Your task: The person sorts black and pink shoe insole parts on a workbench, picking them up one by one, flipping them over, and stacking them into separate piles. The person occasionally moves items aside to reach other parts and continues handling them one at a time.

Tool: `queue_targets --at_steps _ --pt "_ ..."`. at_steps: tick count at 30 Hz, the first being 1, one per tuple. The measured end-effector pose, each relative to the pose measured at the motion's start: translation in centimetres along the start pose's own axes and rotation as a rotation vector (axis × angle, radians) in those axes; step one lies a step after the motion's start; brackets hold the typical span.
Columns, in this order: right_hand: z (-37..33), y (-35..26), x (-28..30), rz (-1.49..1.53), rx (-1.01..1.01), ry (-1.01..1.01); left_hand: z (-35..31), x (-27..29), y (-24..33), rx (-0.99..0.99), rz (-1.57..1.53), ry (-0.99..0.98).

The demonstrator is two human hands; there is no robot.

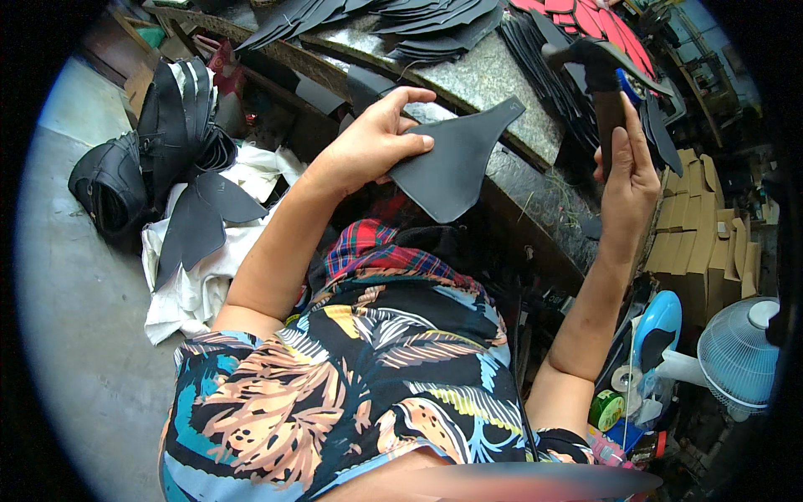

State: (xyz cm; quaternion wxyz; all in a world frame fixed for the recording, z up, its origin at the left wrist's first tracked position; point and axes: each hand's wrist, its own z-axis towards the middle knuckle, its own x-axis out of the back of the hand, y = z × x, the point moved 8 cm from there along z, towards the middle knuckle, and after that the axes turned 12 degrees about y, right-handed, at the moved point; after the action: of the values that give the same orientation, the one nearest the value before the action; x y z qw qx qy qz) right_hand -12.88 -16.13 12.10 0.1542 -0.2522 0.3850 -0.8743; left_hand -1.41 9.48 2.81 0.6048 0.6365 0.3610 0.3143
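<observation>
My left hand (381, 138) pinches a black leather piece (452, 163) between thumb and fingers. The piece is flat, broad at the lower end, and narrows to a tip at the upper right. It is held over the near edge of the stone-topped workbench (523, 113). On the right, my right hand (629, 171) is closed around the dark handle of a hammer (604, 84), held upright. The hammer's dark, curved head stands above the hand, in front of stacked black pieces. Part of the handle is hidden by my fingers and palm.
Stacks of black cut pieces (447, 29) and red pieces (590, 25) lie on the bench. Black shoe uppers (142, 159) and a white cloth (188, 305) are at the left. Cardboard boxes (690, 226) and a fan (740, 356) stand at the right.
</observation>
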Motion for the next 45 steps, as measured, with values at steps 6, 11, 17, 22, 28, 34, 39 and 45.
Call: queue_targets --at_steps 6,11,17,22,28,34,39,45 --pt "-1.4 1.4 -3.0 -0.593 0.108 -0.220 -0.6 0.2 0.3 -0.010 0.058 0.004" --pt "-0.3 0.6 1.0 -0.126 0.055 -0.031 -0.7 0.5 -0.3 0.008 0.051 0.009" --pt "-2.4 2.6 -2.5 -0.472 -0.004 -0.214 -0.4 -0.9 -1.0 0.035 0.033 -0.131" --pt "-1.5 1.1 -0.1 -0.247 0.041 -0.109 0.1 -2.2 -1.9 0.104 -0.102 -0.118" --pt "-3.8 3.2 -2.4 -0.462 -0.132 -0.321 0.5 -2.3 -1.9 0.108 -0.148 -0.081" --pt "-2.4 0.4 0.6 -0.226 0.088 -0.075 1.3 -2.7 -2.1 0.089 -0.171 -0.071" --pt "-4.0 2.7 -2.4 -0.470 -0.087 -0.317 2.0 -3.4 -2.6 0.115 -0.151 -0.078" --pt "-2.4 1.0 -0.1 -0.085 0.017 -0.162 4.0 -3.3 -0.6 0.022 -0.250 0.033"
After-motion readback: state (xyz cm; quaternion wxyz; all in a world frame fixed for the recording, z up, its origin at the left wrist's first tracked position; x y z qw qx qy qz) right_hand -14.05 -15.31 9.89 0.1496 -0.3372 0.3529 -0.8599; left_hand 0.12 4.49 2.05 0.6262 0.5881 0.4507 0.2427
